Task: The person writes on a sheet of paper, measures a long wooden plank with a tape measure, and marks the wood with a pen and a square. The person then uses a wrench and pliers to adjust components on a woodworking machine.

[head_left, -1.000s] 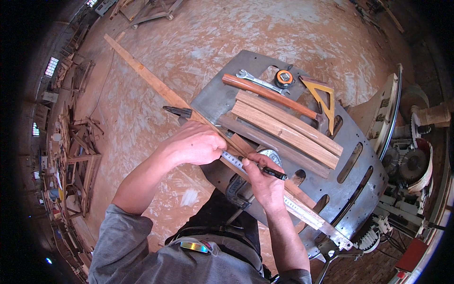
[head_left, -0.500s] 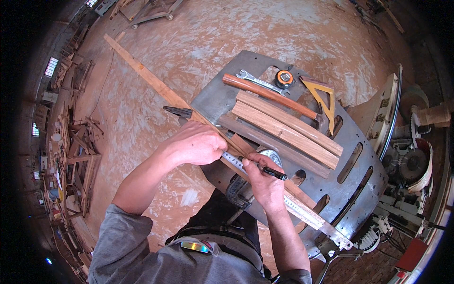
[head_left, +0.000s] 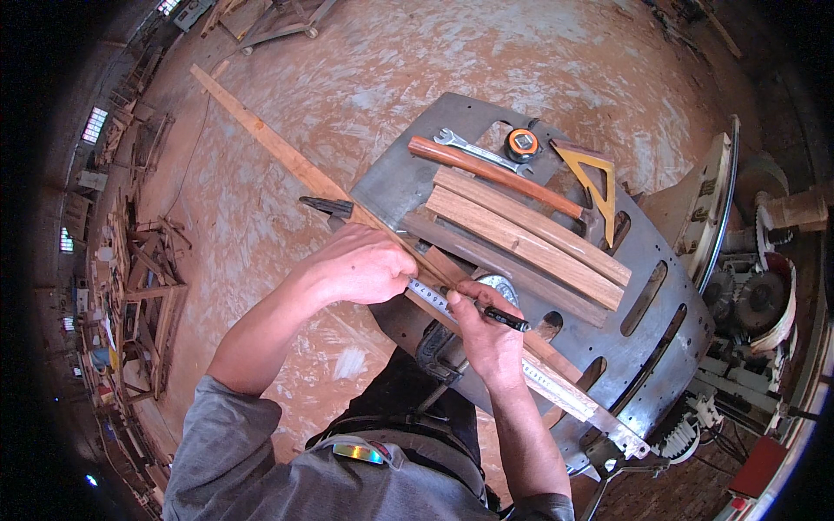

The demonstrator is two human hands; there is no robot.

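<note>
The left edge of the frame is dark and strongly bent, so the wooden frames stacked there are hard to make out. The long wooden strip [head_left: 287, 156] runs from the upper left down toward the centre, and its middle part is hidden under both hands. Its lower right end lies under the metal ruler [head_left: 539, 378], and I cannot tell where the strip ends. The markings on the ruler are too small to see clearly.

The left hand [head_left: 365, 265], a little left of centre, lies palm down on the strip with the fingers curled and pressed together, and holds the strip and the near end of the ruler on the grey metal desk [head_left: 669, 313]. The forearm comes from the lower left. The right hand [head_left: 482, 334], just right of centre, pinches a black pen [head_left: 504, 319] between thumb and fingers, and the tip touches the strip beside the ruler. I cannot see the mark itself.

Further right, in the upper centre of the desk, two short wood boards [head_left: 530, 234] lie side by side, with a hammer [head_left: 495, 174], a spanner [head_left: 473, 149], a tape measure [head_left: 522, 144] and a yellow triangle square [head_left: 595, 178] above them.

Compared with half a second ago and one second ago, the hands, the pen and the strip are in the same places.
</note>
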